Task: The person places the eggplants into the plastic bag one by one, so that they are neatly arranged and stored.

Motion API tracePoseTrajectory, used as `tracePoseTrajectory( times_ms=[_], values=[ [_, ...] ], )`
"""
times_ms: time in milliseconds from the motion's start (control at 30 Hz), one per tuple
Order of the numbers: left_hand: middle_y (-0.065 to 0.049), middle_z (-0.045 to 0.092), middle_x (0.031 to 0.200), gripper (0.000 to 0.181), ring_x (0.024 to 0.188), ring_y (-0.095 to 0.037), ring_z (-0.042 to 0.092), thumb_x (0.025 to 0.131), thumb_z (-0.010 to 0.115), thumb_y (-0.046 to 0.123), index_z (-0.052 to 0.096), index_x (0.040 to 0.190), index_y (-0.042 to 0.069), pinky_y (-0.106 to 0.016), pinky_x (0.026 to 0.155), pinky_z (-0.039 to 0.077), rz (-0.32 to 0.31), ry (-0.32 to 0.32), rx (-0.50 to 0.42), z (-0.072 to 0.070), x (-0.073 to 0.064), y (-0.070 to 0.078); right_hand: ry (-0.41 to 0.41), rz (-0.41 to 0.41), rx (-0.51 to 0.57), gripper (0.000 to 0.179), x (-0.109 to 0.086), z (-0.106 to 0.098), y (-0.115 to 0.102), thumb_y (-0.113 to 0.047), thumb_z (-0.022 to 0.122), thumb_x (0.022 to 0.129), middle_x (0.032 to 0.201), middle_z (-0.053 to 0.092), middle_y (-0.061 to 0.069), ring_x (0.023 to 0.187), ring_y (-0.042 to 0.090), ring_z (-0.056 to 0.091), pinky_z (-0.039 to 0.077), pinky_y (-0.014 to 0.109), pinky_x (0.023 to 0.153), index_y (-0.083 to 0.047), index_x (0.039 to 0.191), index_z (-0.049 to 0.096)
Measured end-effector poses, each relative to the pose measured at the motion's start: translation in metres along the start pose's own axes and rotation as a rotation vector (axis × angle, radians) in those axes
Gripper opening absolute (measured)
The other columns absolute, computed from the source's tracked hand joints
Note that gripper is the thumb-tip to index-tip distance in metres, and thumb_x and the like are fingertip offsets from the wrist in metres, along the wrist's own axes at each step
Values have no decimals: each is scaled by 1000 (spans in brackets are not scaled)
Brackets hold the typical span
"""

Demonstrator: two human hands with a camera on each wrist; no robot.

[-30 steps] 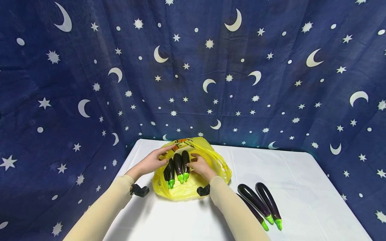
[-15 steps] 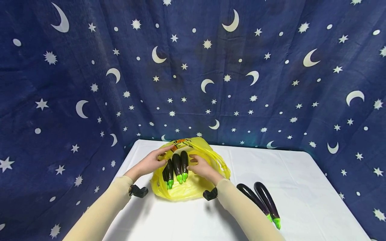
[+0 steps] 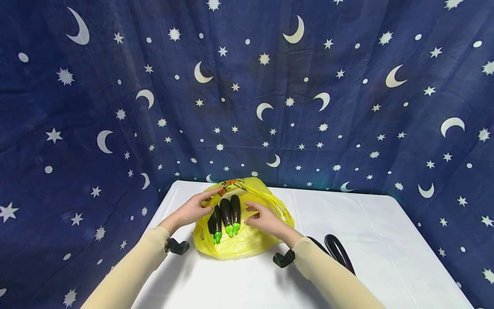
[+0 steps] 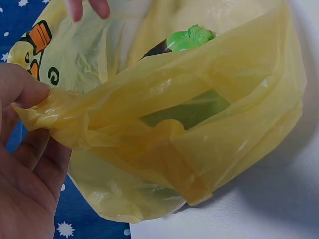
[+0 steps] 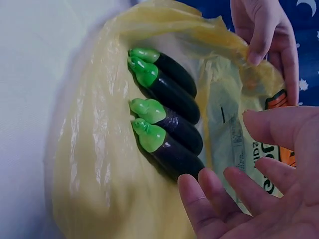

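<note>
Nearest the person, the right sleeve (image 3: 337, 274) crosses the tabletop (image 3: 208, 283) and partly hides two loose eggplants (image 3: 339, 252), lying at about 4 o'clock from the yellow plastic bag (image 3: 247, 249). The bag rests just beyond, its mouth facing the person. Over its 3 o'clock side is the right hand (image 3: 266, 219), thumb and fingers apart with nothing between them. Four bagged eggplants (image 3: 227, 213) lie side by side toward 10 o'clock, green stems toward 6, an arrangement that probably packs them compactly. At 10 o'clock the left hand (image 3: 193, 209) pinches the bag's rim between thumb and fingers, likely because the limp film would otherwise sag across the opening. Farther off, at 12 o'clock, the printed far wall (image 3: 248, 184) stands before a blue backdrop (image 3: 247, 94).

Compared with a second ago, the right hand has drawn off the rightmost bagged eggplant toward 4 o'clock; its sleeve now covers more of the loose ones, of which three showed. The left hand and bag sit nearly unchanged.
</note>
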State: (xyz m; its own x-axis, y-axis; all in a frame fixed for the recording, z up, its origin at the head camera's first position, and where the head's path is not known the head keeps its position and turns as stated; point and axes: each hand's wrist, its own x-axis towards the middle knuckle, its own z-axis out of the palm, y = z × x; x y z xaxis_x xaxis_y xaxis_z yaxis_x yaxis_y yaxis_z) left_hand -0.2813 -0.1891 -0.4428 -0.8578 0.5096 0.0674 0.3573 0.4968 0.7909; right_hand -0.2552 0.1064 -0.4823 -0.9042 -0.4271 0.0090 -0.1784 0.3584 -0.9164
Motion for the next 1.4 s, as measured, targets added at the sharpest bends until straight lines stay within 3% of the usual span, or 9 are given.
tracePoseTrajectory(
  times_ms=[200,600,933,1400],
  values=[
    [-2,42,159,70,137,-33,47,96,59,1,42,158,29,-51,107,42,-1,0,5,1,1,-1,-14,-5,-30,65,-12,-7,-4,-20,73,93,143,56,13,116,32,61,53,40,93,-12,153,48],
    [-3,45,156,71,127,-29,52,96,59,1,42,158,31,-42,94,46,-10,-8,-6,3,3,-1,-14,-19,-57,64,-36,-20,-3,-18,74,93,141,57,12,118,37,60,50,44,97,-10,152,49],
    [-3,44,157,70,130,-31,50,96,59,0,43,158,29,-47,101,45,-1,-6,-10,4,4,-4,-4,-6,-71,61,-54,-35,4,-21,73,94,139,60,7,119,34,61,53,38,95,-12,151,51],
    [-3,44,157,71,128,-30,52,95,59,1,42,158,32,-41,93,47,-14,-5,6,4,3,-3,42,-4,-49,61,-85,-65,12,-20,71,96,141,57,14,122,39,57,53,33,92,-6,151,49]
  ],
)
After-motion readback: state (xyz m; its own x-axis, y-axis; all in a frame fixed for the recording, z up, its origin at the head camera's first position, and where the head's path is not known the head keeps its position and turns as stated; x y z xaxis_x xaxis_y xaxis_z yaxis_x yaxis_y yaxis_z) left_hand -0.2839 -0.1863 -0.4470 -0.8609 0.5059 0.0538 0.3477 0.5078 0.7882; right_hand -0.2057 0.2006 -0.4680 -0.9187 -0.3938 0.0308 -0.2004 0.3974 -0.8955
